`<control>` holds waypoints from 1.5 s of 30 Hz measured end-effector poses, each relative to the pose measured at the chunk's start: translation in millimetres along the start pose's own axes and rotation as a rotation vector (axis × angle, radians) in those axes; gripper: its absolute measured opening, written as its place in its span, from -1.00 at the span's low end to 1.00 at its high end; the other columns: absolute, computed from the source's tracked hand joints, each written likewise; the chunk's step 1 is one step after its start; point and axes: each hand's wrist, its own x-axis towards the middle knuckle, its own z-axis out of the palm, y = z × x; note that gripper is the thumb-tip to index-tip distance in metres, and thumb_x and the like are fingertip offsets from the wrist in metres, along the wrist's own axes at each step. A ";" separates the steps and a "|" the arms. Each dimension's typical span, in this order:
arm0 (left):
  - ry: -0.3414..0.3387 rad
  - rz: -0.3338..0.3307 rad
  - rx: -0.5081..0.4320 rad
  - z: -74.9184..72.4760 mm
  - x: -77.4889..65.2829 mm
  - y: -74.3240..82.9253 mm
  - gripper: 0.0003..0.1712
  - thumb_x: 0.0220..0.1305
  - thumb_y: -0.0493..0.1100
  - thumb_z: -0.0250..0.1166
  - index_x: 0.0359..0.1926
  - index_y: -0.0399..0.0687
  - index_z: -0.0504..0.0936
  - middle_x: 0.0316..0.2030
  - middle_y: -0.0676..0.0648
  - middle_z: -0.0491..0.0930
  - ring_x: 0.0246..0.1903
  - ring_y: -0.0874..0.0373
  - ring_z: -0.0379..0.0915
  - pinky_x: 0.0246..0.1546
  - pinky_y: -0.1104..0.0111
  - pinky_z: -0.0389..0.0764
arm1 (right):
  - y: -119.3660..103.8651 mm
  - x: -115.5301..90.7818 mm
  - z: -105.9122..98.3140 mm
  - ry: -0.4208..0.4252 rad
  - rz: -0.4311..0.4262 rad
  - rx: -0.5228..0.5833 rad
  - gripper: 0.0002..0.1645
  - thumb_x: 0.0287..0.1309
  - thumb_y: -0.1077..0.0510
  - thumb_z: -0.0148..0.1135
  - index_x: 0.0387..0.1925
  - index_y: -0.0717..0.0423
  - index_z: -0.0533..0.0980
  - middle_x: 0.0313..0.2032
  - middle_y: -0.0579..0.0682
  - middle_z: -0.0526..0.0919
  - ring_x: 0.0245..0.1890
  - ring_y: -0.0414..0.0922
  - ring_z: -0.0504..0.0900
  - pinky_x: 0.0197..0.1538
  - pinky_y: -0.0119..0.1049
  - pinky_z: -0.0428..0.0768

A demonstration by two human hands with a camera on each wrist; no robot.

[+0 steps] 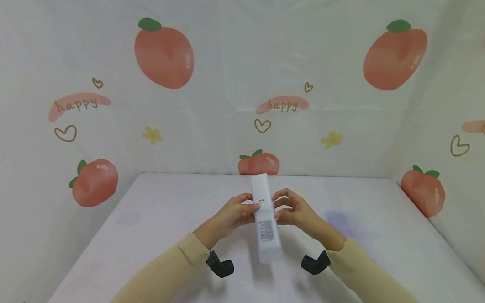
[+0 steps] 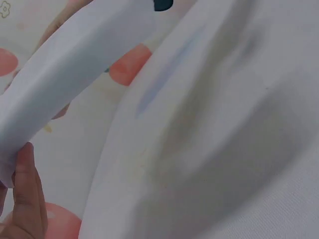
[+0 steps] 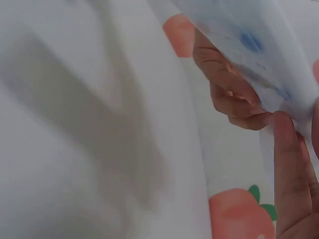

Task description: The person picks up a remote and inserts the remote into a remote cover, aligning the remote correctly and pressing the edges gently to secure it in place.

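A long white package (image 1: pixel 266 212) is held up over the table, with a block of small dark print on its lower part. My left hand (image 1: pixel 239 212) grips its left side, the thumb lying across the front face. On the opposite side my right hand (image 1: pixel 295 209) holds the edge between curled fingers and thumb. The left wrist view shows a plain white side of the package (image 2: pixel 65 69) and fingers (image 2: pixel 27 194) against its end. Blue printed spots mark the glossy face of the package (image 3: pixel 249 40) in the right wrist view.
A white-covered table (image 1: pixel 150 270) spreads below both hands, with a purple patch (image 1: pixel 343 224) to the right. Behind it hangs a white curtain (image 1: pixel 222 79) printed with red fruit, hearts and "happy". Dark wrist cameras (image 1: pixel 221 266) sit at both cuffs.
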 end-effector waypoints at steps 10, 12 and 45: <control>-0.044 -0.041 0.213 -2.2 4.8 0.5 -0.50 0.26 -0.08 0.31 0.15 -0.22 0.49 -0.13 -0.08 0.64 -0.19 0.12 0.58 0.00 0.19 0.61 | 1.4 2.6 4.7 -0.021 0.012 -0.047 -0.63 0.05 0.31 0.39 -0.24 0.31 0.34 -0.25 -0.09 0.53 -0.24 -0.18 0.63 -0.11 -0.30 0.67; -0.033 -0.047 0.228 -1.8 5.8 0.7 -0.47 0.28 -0.03 0.31 0.17 -0.23 0.49 -0.12 -0.09 0.64 -0.19 0.12 0.58 0.01 0.19 0.60 | 0.3 2.9 7.0 -0.002 0.022 -0.039 -0.68 0.07 0.32 0.37 -0.24 0.22 0.37 -0.24 -0.08 0.54 -0.21 -0.17 0.62 -0.09 -0.27 0.68; -0.240 0.086 0.429 -1.1 -4.4 24.6 -0.55 0.48 -0.09 0.04 0.16 -0.41 0.39 -0.09 -0.25 0.61 -0.24 0.20 0.56 -0.17 0.26 0.64 | -8.8 22.9 33.2 0.503 -0.009 0.121 -0.89 0.21 0.45 0.16 -0.39 0.32 0.40 -0.57 -0.13 0.54 -0.57 -0.27 0.56 -0.37 -0.46 0.64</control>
